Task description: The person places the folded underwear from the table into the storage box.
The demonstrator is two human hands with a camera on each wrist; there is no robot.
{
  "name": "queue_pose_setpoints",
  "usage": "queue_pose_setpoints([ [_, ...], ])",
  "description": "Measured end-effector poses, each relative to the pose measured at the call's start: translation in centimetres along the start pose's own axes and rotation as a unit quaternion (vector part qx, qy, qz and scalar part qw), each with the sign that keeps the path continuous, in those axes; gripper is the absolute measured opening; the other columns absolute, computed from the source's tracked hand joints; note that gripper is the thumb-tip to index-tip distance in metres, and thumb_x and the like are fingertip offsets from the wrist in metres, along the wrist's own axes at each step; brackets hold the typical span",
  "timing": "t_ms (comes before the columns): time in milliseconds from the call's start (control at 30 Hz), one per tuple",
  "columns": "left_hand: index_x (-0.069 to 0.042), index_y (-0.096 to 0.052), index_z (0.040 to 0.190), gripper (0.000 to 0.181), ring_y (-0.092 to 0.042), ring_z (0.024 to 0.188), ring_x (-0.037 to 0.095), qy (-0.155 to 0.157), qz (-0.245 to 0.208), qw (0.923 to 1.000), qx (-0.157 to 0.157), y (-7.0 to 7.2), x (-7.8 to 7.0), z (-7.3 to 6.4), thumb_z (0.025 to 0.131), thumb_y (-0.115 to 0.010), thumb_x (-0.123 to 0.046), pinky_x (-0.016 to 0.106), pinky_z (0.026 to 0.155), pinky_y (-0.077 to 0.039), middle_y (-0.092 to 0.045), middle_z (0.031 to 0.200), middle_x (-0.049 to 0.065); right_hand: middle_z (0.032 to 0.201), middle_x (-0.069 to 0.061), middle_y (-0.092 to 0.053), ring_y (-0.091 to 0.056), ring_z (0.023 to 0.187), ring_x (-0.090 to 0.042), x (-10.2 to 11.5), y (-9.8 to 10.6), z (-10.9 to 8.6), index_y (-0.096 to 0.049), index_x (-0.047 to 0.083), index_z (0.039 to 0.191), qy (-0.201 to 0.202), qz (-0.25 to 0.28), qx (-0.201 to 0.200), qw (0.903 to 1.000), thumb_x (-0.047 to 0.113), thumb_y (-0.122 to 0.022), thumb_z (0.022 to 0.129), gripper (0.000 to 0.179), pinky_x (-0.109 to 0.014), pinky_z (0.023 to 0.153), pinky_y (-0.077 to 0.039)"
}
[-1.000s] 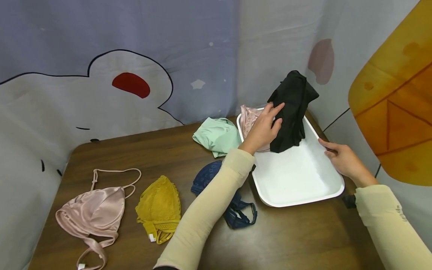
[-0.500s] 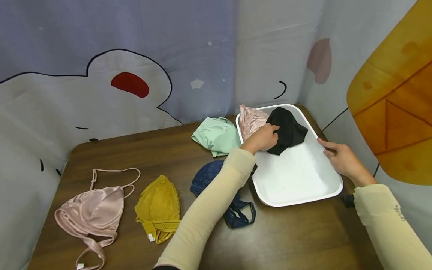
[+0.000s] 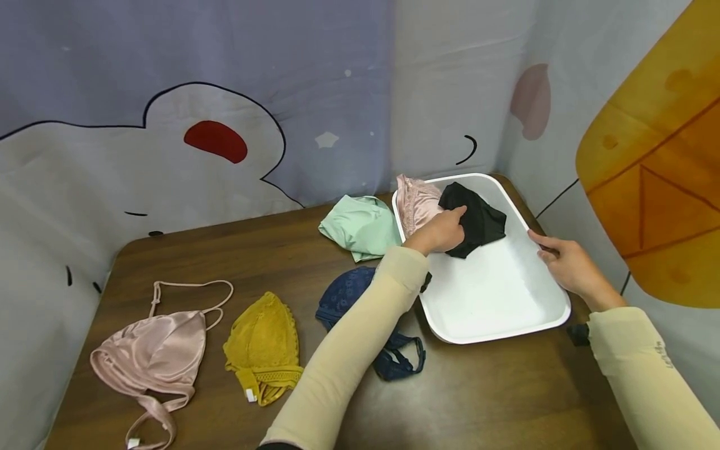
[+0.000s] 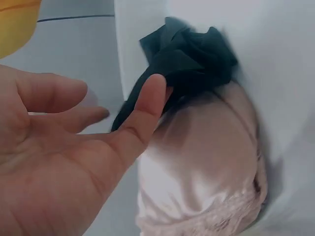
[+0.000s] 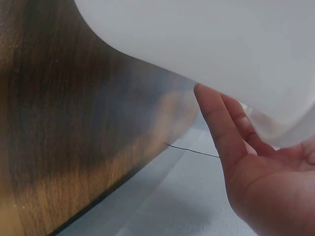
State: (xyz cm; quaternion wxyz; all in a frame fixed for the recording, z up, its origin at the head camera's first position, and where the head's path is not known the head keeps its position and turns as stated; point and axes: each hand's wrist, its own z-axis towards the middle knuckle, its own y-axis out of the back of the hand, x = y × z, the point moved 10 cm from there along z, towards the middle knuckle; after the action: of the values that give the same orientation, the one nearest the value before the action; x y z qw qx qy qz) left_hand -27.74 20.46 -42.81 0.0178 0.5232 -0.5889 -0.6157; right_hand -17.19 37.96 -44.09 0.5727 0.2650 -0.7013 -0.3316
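A crumpled black garment [image 3: 475,219] lies in the white tray [image 3: 495,300], its kind hidden by its folds. My left hand [image 3: 441,231] is over it, touching it with an extended finger; in the left wrist view the thumb lies along the dark cloth [image 4: 197,64], apart from the loosely bent fingers. A pink satin bra [image 3: 417,203] with lace trim sits beside it in the tray's back left corner, its cup [image 4: 197,152] showing below the black cloth. My right hand [image 3: 570,265] grips the tray's right rim, with fingers [image 5: 219,120] underneath.
Left of the tray on the wooden table [image 3: 236,256] lie a mint green garment [image 3: 362,226], a navy bra [image 3: 345,290] partly behind my left sleeve, a mustard lace bra [image 3: 264,344] and another pink satin bra [image 3: 163,353]. Printed curtains [image 3: 337,75] stand behind and at the right.
The black garment, held upright above the tray a second ago, has come down into it and shifted slightly left. My left hand has lowered with it. The right hand stays on the rim.
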Motion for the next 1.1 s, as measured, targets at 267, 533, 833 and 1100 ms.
queue_pose_setpoints([
  [267, -0.014, -0.037, 0.146, 0.045, -0.049, 0.08, 0.014, -0.013, -0.016, 0.9985, -0.05, 3.9, -0.1, -2.3, 0.101, -0.037, -0.015, 0.021, 0.08, -0.037, -0.058, 0.12, 0.006, 0.137, -0.038, -0.032, -0.042, 0.112, -0.048, -0.2, 0.2, 0.7, -0.035, 0.007, 0.143, 0.009, -0.002, -0.001, 1.0, 0.003, -0.045, 0.098, 0.047, -0.058, 0.083, -0.042],
  [533, -0.01, -0.051, 0.134, 0.036, -0.055, 0.11, 0.018, -0.031, -0.037, 0.9937, -0.101, 7.3, 1.0, -3.8, 0.1, -0.045, -0.019, 0.025, 0.086, -0.042, -0.057, 0.125, 0.009, 0.139, -0.039, -0.028, -0.044, 0.108, -0.048, -1.2, 0.3, 1.0, -0.03, 0.011, 0.146, -0.01, -0.006, 0.014, 0.9998, 0.008, -0.044, 0.1, 0.048, -0.058, 0.081, -0.044],
  [833, -0.009, -0.055, 0.127, 0.031, -0.054, 0.108, 0.019, -0.026, -0.098, 0.9787, -0.178, 11.1, 3.7, -6.1, 0.1, -0.046, -0.021, 0.03, 0.085, -0.044, -0.057, 0.122, 0.005, 0.139, -0.04, -0.026, -0.041, 0.112, -0.051, -2.3, 0.9, 1.2, -0.028, 0.011, 0.146, -0.011, -0.01, 0.015, 0.9998, 0.013, -0.042, 0.101, 0.047, -0.06, 0.083, -0.041],
  [1100, -0.014, -0.057, 0.123, 0.027, -0.054, 0.105, 0.016, -0.011, -0.125, 0.9707, -0.205, 12.6, 6.0, -7.8, 0.101, -0.045, -0.023, 0.031, 0.083, -0.044, -0.057, 0.118, 0.002, 0.137, -0.041, -0.027, -0.038, 0.114, -0.052, -2.6, 1.5, 1.6, -0.03, 0.009, 0.145, 0.002, -0.019, 0.006, 0.9998, 0.013, -0.043, 0.101, 0.046, -0.062, 0.084, -0.038],
])
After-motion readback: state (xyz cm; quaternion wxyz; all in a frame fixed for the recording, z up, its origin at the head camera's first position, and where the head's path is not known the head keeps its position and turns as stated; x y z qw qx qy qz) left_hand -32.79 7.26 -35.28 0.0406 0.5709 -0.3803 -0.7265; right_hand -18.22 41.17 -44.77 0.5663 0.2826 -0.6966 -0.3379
